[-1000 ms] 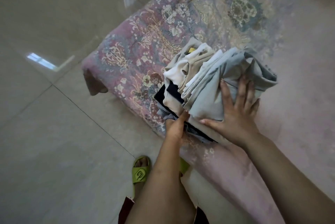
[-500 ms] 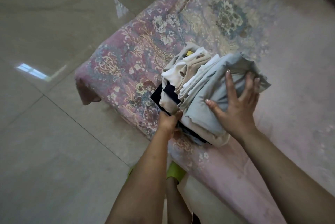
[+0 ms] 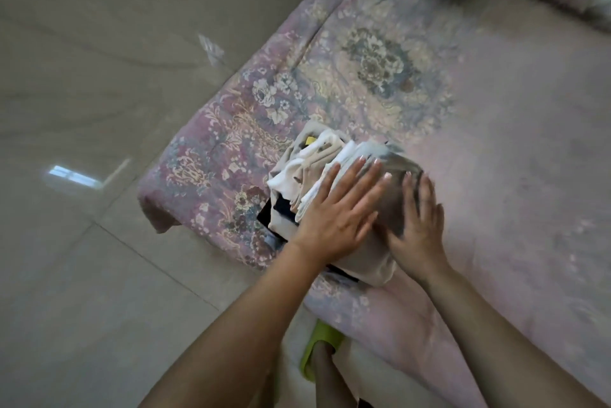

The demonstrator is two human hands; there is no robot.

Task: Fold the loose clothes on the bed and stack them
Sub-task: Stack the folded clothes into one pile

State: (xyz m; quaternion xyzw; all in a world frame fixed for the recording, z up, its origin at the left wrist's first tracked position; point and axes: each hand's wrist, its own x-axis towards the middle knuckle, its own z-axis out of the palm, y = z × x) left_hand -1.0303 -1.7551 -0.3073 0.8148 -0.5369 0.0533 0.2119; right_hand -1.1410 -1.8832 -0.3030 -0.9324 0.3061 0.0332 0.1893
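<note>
While both hands are pressing flat on the stack of folded clothes near the bed corner | left hand fingers spread wide, right hand flat beside it, gripping nothing | step: looks like squaring the pile | next: probably just easing off gently so it's not toppling

Both hands cover the top of the clothes stack, hiding its upper piece; the right hand is smeared by motion blur. The bed runs off the right and top edges. A green slipper shows only partly below the bed's near edge.
</note>
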